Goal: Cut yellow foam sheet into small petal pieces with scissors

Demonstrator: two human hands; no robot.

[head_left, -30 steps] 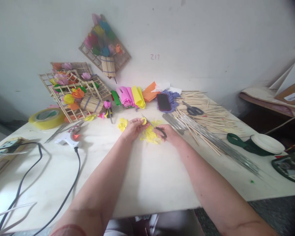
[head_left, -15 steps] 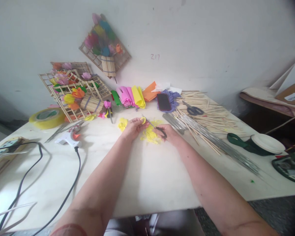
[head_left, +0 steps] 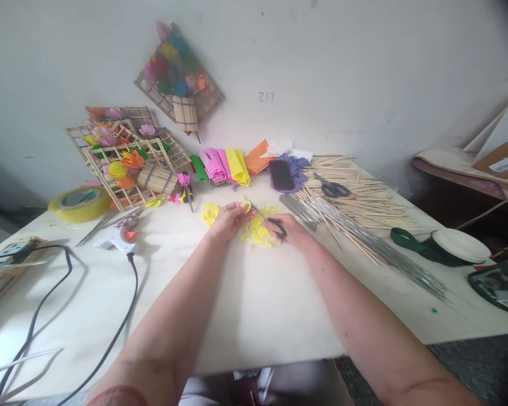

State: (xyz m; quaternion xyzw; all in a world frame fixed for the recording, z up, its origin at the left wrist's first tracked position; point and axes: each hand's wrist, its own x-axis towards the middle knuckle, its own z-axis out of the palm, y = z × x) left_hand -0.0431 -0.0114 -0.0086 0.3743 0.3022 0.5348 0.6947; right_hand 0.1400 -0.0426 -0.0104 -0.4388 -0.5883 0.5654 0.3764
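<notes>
My left hand (head_left: 227,219) pinches a small yellow paper piece (head_left: 247,206) over the white table (head_left: 254,316). My right hand (head_left: 288,230) grips black-handled scissors (head_left: 266,217), whose blades reach up-left to that piece. A heap of yellow paper scraps (head_left: 259,232) lies between both hands. Another yellow cut piece (head_left: 210,213) rests just left of my left hand.
Wooden racks with paper flowers (head_left: 127,163) stand at the back left beside a yellow tape roll (head_left: 79,204). A glue gun (head_left: 117,239) with its black cord lies left. Coloured paper rolls (head_left: 226,165), a phone (head_left: 281,175), wooden sticks (head_left: 359,194), metal wires (head_left: 376,248) and second scissors (head_left: 333,190) lie behind and right.
</notes>
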